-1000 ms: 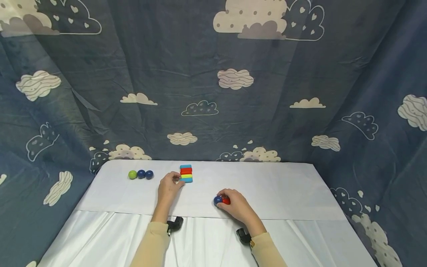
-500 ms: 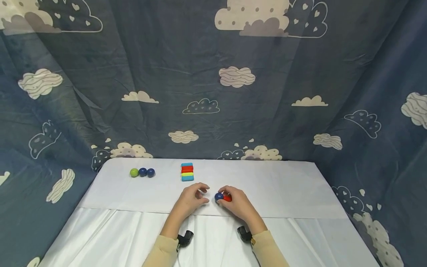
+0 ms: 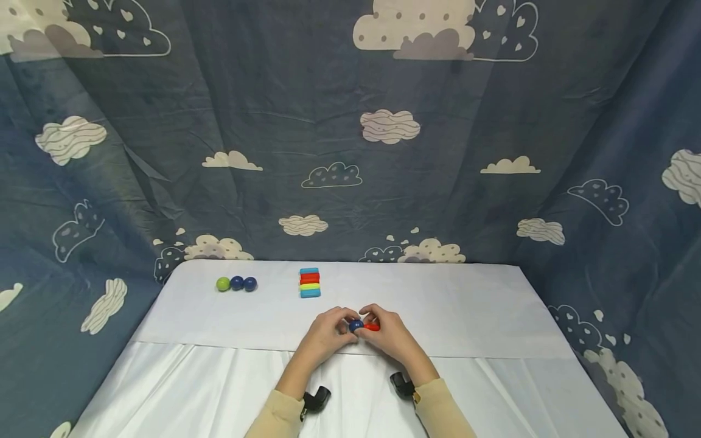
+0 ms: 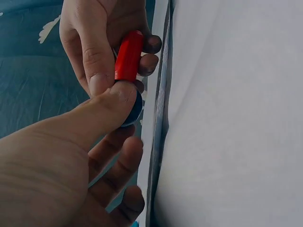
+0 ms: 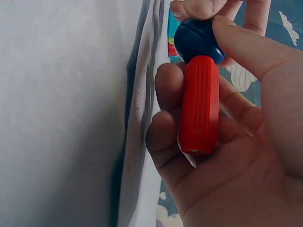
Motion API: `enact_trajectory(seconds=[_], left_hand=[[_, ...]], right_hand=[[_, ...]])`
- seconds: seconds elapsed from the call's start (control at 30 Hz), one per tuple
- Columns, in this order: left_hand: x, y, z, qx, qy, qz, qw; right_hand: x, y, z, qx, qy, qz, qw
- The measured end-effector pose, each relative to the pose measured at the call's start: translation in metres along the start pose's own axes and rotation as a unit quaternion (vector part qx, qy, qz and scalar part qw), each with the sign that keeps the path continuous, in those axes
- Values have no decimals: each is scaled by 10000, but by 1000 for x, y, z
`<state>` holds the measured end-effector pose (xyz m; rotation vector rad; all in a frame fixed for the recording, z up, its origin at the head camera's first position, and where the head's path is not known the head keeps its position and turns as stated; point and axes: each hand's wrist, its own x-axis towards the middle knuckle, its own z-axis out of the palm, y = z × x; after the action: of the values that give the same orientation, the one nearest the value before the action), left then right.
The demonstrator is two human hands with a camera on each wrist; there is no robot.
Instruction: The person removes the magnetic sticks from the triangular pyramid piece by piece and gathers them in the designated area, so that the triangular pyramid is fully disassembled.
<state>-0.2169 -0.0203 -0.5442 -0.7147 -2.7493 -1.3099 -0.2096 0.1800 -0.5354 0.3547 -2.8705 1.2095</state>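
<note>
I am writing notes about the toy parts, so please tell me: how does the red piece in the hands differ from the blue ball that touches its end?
The red piece is a long ribbed cylinder; the blue ball is round and smooth. The red piece is longer than the blue ball. The right hand grips the red piece along its side; the left hand pinches the blue ball with its fingers. Both are held above the white table, touching end to end.

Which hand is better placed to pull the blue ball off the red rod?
Probably the left hand: its thumb and fingertips already pinch the blue ball at the rod's end. The right hand is wrapped around the red rod, so it is better placed to hold that steady.
</note>
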Motion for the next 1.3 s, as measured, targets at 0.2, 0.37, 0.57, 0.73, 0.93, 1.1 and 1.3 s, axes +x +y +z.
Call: enact_trajectory(seconds=[0.2,0.37,0.57,0.73,0.93,1.1,1.3], left_hand=[[-2,-4,-1,86,40,-119,9999],[-3,-10,-9,-71,77,-292,9995],[-4,-18,-18,-408,152,-556,9975],[-4,-20,-18,-540,-5,-803,9953],[-4,-22,-17,-590,-53,-835,9947],[-6,-24,-24,-633,296,-813,9942],[-7,-29,-40,-840,776,-1063,9877]], right_hand=[[-2,1,0,66,-62,-36,10000],[-2,8,-1,0,-17,50,10000],[0,15,-4,588,-74,380,9975],[-1,19,-4,906,-65,416,9950],[0,23,-3,1072,-31,557,9927],[1,25,-6,1451,150,794,9861],[2,25,-8,1680,142,957,9810]])
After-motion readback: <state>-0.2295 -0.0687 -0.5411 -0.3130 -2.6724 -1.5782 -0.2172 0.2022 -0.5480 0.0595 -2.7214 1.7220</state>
